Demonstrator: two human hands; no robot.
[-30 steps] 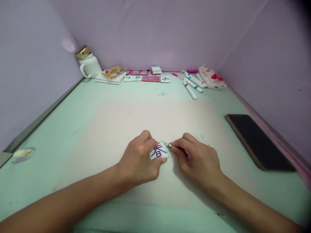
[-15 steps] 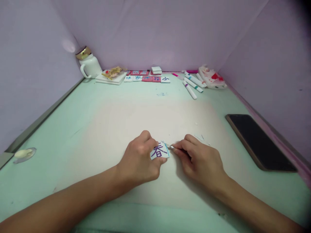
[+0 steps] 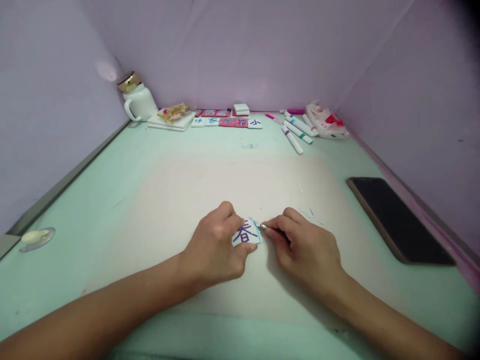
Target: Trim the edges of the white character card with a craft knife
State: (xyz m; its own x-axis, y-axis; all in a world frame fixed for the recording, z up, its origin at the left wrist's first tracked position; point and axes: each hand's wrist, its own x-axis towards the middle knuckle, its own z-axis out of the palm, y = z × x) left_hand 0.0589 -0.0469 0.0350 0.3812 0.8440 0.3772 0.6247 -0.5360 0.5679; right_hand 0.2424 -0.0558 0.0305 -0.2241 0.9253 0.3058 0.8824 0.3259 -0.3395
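Note:
My left hand [image 3: 219, 245] pinches a small white square card [image 3: 245, 234] by its left part, with the thumb at its lower edge and fingers at its top. The card bears a purple Chinese character and a blue line along its right edge. My right hand [image 3: 303, 245] is closed around a slim metal-tipped tool, probably a craft knife [image 3: 263, 226], mostly hidden in the fingers. Its tip is at the card's right edge, by the blue line. Thin blue-edged trimmings [image 3: 308, 213] lie just beyond my right hand.
At the back stand a white mug [image 3: 139, 102], white and red lettered cards [image 3: 227, 122], a stack of white squares [image 3: 241, 108], several markers [image 3: 292, 139] and a plastic bag [image 3: 327, 121]. A phone [image 3: 399, 220] lies right; a small dish [image 3: 36, 239] sits left.
My right hand and the tool have shifted very slightly left against the card's edge. My left hand keeps its hold on the card; the whole view has moved a little.

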